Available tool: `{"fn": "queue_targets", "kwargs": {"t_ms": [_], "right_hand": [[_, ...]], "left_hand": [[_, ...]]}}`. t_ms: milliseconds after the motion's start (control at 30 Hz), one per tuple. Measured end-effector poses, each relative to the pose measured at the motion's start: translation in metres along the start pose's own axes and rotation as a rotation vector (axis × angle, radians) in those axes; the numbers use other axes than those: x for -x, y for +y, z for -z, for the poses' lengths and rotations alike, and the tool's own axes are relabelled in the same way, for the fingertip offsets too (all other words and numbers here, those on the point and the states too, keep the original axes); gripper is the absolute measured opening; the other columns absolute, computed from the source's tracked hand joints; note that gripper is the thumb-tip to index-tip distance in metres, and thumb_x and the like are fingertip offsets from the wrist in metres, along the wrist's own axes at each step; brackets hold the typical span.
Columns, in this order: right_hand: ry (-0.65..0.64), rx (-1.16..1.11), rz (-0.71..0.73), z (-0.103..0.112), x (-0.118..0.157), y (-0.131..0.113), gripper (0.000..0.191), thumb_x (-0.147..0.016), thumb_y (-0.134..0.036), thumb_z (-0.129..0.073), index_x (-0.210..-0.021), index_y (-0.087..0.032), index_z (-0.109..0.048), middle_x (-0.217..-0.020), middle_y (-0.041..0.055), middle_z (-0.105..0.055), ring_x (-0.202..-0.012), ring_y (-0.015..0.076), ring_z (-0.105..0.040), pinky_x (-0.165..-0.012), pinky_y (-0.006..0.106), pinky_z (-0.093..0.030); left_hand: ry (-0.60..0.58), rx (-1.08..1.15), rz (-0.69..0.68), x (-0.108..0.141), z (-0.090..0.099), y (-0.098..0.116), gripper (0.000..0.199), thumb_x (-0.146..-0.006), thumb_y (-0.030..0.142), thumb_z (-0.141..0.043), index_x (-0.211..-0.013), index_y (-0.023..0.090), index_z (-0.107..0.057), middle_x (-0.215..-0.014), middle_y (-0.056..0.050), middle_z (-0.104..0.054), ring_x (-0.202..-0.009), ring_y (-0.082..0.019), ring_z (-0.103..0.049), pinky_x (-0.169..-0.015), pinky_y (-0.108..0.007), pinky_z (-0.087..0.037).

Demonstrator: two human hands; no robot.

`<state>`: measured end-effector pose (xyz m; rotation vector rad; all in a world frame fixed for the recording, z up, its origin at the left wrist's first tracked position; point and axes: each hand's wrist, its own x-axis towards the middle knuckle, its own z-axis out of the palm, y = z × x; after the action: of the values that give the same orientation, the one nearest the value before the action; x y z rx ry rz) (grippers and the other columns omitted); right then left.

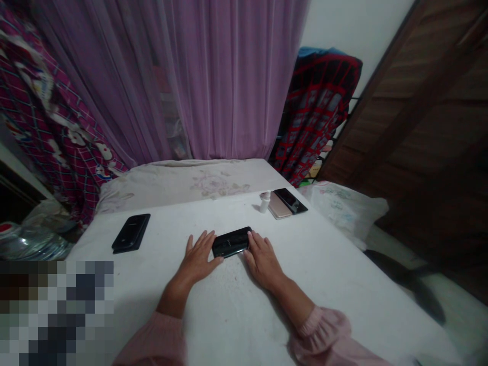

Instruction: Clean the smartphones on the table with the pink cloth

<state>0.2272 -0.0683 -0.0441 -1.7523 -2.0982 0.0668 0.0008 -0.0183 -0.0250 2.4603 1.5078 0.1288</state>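
A glossy black smartphone (231, 243) lies slightly slanted on the white-covered table, its shiny surface facing up with faint lettering near the middle. My left hand (198, 257) grips its left end, thumb at the near edge and index finger at the far corner, the other fingers stretched out. At the right end, my right hand (263, 258) holds the phone between thumb and fingers. Whether the phone is lifted at all, I cannot tell.
To the left lies a dark phone on a dark cover (131, 233). A small white bottle (264, 202) stands at the back right beside a pinkish-gold phone (280, 207) and an opened dark flip case (291, 200). A plastic bag (343, 206) hangs past the right edge.
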Motion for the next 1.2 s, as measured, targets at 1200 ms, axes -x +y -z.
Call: {"fn": "queue_targets", "kwargs": {"t_ms": [1200], "right_hand": [[-0.075, 0.022, 0.293, -0.005, -0.021, -0.047, 0.064, -0.095, -0.046, -0.039, -0.147, -0.01, -0.028, -0.152, 0.0173, -0.03, -0.14, 0.0295, -0.027, -0.113, 0.056, -0.019]], "left_hand": [[0.016, 0.004, -0.006, 0.001, 0.0, 0.001, 0.062, -0.088, 0.04, -0.049, -0.144, 0.019, -0.034, -0.153, -0.01, -0.031, -0.143, -0.026, -0.021, -0.115, -0.055, -0.006]]}}
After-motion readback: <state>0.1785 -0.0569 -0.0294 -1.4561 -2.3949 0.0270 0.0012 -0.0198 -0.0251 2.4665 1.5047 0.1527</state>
